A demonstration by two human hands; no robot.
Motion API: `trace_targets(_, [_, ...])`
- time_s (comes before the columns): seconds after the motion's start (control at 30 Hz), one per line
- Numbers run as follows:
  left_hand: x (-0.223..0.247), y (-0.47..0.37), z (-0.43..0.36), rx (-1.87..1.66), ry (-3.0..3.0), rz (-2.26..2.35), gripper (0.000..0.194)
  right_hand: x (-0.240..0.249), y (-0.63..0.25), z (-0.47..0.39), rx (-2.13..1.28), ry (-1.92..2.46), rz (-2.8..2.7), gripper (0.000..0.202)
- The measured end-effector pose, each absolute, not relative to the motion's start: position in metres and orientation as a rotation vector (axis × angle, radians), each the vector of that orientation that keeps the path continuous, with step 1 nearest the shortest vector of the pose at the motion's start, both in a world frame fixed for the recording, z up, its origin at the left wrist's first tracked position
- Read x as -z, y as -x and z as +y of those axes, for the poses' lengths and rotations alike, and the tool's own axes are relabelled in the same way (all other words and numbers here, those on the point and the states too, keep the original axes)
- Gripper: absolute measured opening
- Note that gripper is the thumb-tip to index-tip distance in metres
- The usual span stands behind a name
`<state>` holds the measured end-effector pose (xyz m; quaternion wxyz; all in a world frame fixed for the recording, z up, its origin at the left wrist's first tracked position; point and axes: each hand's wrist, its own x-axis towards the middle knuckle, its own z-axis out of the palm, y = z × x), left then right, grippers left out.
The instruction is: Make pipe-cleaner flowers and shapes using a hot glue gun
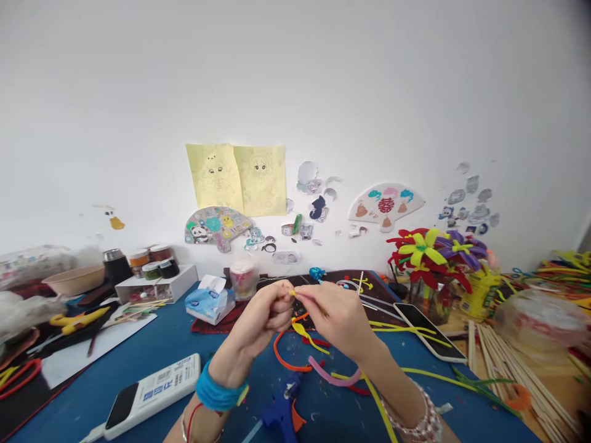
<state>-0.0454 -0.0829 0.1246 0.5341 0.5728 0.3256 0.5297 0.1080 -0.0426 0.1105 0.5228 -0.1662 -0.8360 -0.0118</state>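
Observation:
My left hand (276, 307) and my right hand (339, 311) meet above the middle of the table, fingertips almost touching. Both are closed in a pinch on a small piece of yellow pipe cleaner (293, 293); most of it is hidden by the fingers. Just below them lies a yellow pipe cleaner shape (300, 329) with a leaf-like loop and a tail. An orange pipe cleaner (281, 357) curves around beneath my hands, and a pink one (335, 378) bends under my right wrist. A blue glue gun (282, 409) rests near the front edge, between my forearms.
To the left are a white power bank (154, 394), a tissue pack (210, 301) and a yellow glue gun (80, 320). At right stand pipe cleaner flowers (438, 252) in a glass, beside a phone (429, 332) and many wooden sticks (517, 375). A white wall (295, 74) closes the back.

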Motion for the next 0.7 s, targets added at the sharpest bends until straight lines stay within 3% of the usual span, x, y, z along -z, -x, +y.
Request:
trace_targets(0.07, [-0.124,0.046,-0.082,-1.270,-1.392,0.809,0.020,-0.109,-0.105,-0.042,-0.059,0.418,-1.985,0.016])
trace_targets(0.2, [-0.124,0.050,-0.085,-1.515,-2.031,1.308,0.017,-0.114,-0.102,-0.043,-0.772,0.473,-1.909,0.011])
trace_targets(0.37, [-0.125,0.063,-0.087,-1.240,-3.026,1.543,0.013,-0.125,-0.111,-0.042,-1.408,0.395,-1.842,0.017])
trace_targets(0.7, [-0.122,0.072,-0.082,-1.121,-3.512,1.579,0.017,-0.128,-0.116,-0.041,-1.767,0.274,-1.858,0.018])
